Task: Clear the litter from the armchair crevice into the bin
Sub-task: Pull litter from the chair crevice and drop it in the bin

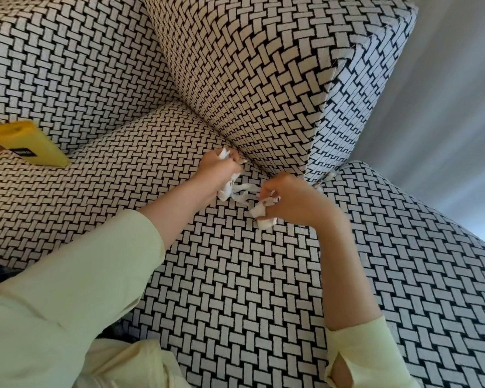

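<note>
Over the armchair's seat cushion [230, 275], both my hands work at the crevice under the back cushion [252, 88]. My left hand [217, 169] grips a wad of white paper litter [227, 191], with a scrap sticking out above its fingers. My right hand [289, 197] pinches other white paper scraps [261, 217] that hang below its curled fingers. A torn white strip [245, 190] stretches between the two hands. More small scraps [326, 177] poke out of the crevice at the right arm of the chair.
A yellow bin [28, 142] stands at the far left of the seat, its open top toward the chair's left arm. The chair's right armrest [417, 247] runs along the right. A pale curtain or wall [445, 107] is behind.
</note>
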Demonstrator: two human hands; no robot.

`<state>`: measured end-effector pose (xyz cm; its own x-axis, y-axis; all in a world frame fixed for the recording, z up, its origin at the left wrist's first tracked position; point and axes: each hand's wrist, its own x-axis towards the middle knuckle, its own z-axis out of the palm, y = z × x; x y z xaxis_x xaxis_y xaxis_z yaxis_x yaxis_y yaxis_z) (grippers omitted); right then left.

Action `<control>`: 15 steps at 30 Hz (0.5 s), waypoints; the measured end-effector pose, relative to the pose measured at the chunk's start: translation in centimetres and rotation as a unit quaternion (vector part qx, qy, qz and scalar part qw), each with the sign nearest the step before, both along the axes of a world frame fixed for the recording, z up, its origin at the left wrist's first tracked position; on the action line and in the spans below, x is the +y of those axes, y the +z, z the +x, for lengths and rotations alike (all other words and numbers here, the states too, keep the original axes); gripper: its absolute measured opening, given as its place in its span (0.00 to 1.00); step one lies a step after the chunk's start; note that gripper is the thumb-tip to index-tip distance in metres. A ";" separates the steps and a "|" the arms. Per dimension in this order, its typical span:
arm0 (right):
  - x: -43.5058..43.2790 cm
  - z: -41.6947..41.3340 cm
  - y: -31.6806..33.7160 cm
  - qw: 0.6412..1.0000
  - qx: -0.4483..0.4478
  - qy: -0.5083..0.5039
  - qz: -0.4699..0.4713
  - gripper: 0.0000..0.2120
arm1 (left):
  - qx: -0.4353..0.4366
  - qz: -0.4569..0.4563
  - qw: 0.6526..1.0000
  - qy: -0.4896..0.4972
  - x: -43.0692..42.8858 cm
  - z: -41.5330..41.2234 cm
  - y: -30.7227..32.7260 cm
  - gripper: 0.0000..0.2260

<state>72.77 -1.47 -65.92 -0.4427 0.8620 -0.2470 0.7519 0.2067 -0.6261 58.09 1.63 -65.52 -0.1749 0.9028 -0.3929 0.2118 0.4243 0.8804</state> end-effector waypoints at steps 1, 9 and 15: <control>-0.1 -0.8 -0.4 1.000 -0.009 0.003 0.001 0.07 | -0.003 -0.002 1.000 0.006 0.0 0.0 -0.2 0.14; 0.4 -2.3 -1.9 0.992 0.060 -0.113 0.003 0.05 | -0.010 -0.048 0.998 0.032 -0.1 -0.4 -1.6 0.12; 0.6 -3.4 -2.2 0.973 0.140 -0.184 -0.001 0.16 | -0.102 -0.086 0.989 0.060 -0.2 0.6 -1.6 0.09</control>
